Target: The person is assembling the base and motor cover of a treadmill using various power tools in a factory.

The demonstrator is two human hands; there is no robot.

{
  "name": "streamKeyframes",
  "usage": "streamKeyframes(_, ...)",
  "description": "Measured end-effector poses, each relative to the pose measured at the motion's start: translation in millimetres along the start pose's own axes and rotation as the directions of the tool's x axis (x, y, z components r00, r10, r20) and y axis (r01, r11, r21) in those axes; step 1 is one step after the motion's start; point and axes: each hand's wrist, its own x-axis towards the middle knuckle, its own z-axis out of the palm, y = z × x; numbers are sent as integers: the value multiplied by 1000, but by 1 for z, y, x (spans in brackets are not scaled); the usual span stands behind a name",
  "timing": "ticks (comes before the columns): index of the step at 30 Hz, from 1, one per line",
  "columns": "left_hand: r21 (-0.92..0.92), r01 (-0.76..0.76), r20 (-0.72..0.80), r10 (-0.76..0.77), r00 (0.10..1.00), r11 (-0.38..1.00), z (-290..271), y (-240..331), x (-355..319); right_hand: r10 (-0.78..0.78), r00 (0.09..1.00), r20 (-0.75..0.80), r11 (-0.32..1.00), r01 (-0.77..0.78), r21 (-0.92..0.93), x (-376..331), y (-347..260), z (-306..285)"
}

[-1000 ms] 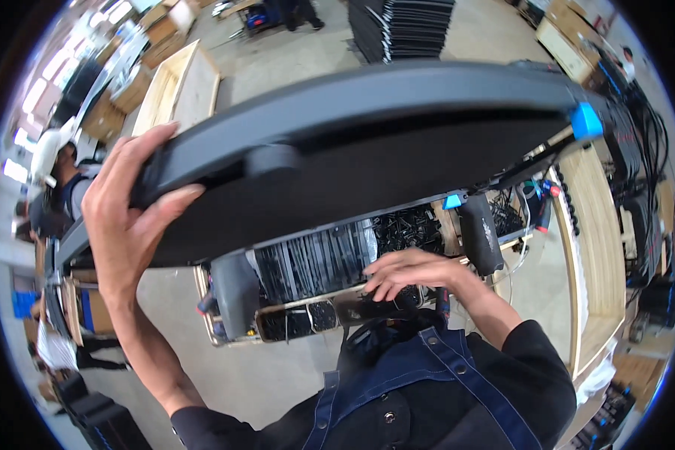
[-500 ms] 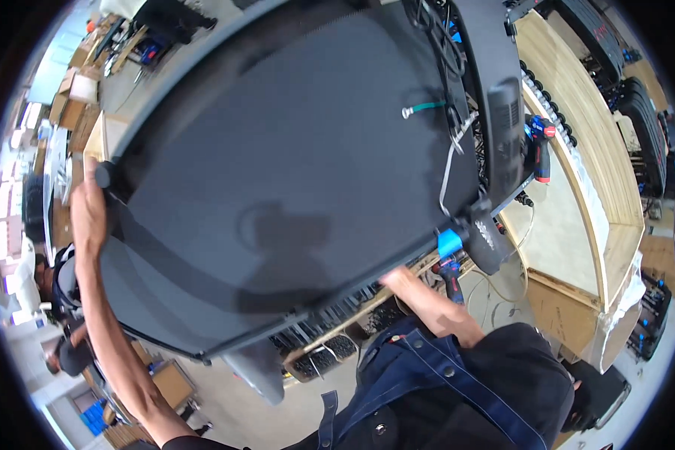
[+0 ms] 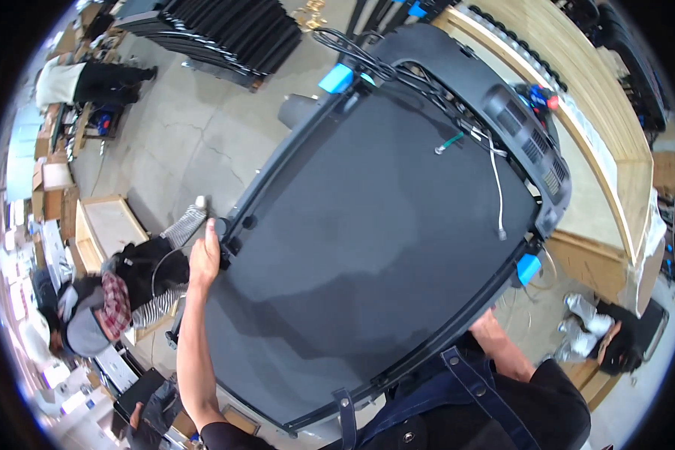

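A dark grey treadmill (image 3: 315, 225) spans the middle of the view at a slant, its wide black belt facing up. At its far right end is the motor cover (image 3: 536, 154); black cables (image 3: 367, 60), a white cable (image 3: 496, 180) and a short green wire (image 3: 450, 142) lie at that end. My left hand (image 3: 205, 259) is closed on the left side rail beside a round black knob (image 3: 221, 226), thumb up. Under the near right rail, my right hand (image 3: 484, 322) grips the treadmill; its fingers are hidden. Blue pieces (image 3: 529, 268) wrap the rail near the corners.
A tall stack of black panels (image 3: 225, 37) stands on the floor at the far left. A wooden crate (image 3: 607, 157) with a power drill (image 3: 536, 97) is on the right. One co-worker (image 3: 97, 319) bends close on the left; another person (image 3: 90, 82) is farther off.
The treadmill has turned and shifted right and toward me, with both hands still on it. More floor, the panel stack and the bending co-worker now show on the left.
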Motion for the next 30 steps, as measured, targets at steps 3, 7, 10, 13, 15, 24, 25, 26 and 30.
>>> streamKeyframes(3, 36, -97, -132, 100, 986, 995, 8, -10, -28, 32, 999, 31, 996, -30, -85, -1, -5, -5)
streamKeyframes(7, 75, 54, -39, -52, 998, 996, 14, -20, -97, 44, 997, 70, 979, -29, -201, -13, -15, -15)
streamKeyframes(10, 68, 331, 54, -335, 941, 941, 2, -6, -121, 76, 994, 80, 953, -49, -298, 5, -12, -4)
streamKeyframes(13, -37, 4, -475, -21, 880, 999, 14, 32, -171, 111, 991, 81, 916, -70, -394, 16, -24, 2)
streamKeyframes(15, -15, 26, -543, -31, 839, 1000, 41, 52, -205, 140, 986, 89, 885, -84, -457, 33, -10, 34)
streamKeyframes(24, 40, 54, -414, -33, 909, 998, 139, 166, -273, 206, 977, 53, 691, -107, -715, 19, -37, -12)
streamKeyframes(25, 42, 48, -416, -27, 909, 998, 140, 168, -272, 202, 978, 58, 663, -93, -743, 28, -35, -6)
streamKeyframes(26, 34, 50, -433, -31, 901, 998, 140, 171, -272, 196, 978, 66, 633, -74, -771, 28, -39, -8)
streamKeyframes(30, 47, 34, -470, -8, 882, 998, 143, 174, -279, 174, 975, 135, 512, 27, -859, 22, -31, -6)
